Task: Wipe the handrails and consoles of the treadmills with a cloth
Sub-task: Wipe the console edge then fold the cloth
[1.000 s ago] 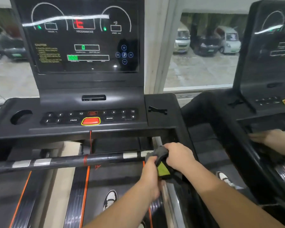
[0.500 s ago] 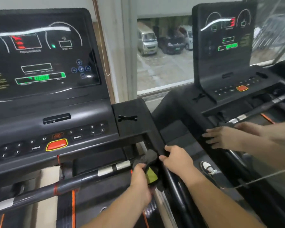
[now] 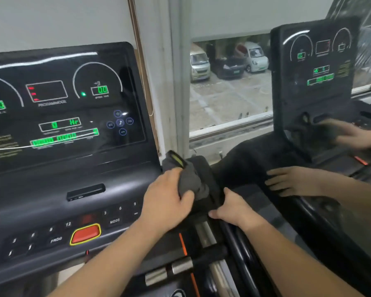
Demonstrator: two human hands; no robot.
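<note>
Cloth [image 3: 191,181] moved up fr. handrail [image 3: 234,243] to console [image 3: 73,200].

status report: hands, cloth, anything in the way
Left hand grips cloth, pressed on right corner of console. Right hand grips console edge beside it. Another person's hand on next treadmill, apart from the wipe.

Two consoles [image 3: 62,116] [image 3: 313,71], four hands [image 3: 167,202] [image 3: 238,211] [image 3: 293,181] [image 3: 351,136], three parked vehicles [image 3: 199,65] [image 3: 231,67] [image 3: 255,56].

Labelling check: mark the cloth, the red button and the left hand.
cloth [image 3: 190,181], head view, grey folds above the thumb.
red button [image 3: 85,233], head view, middle of its red face.
left hand [image 3: 166,202], head view, back of the hand.
</note>
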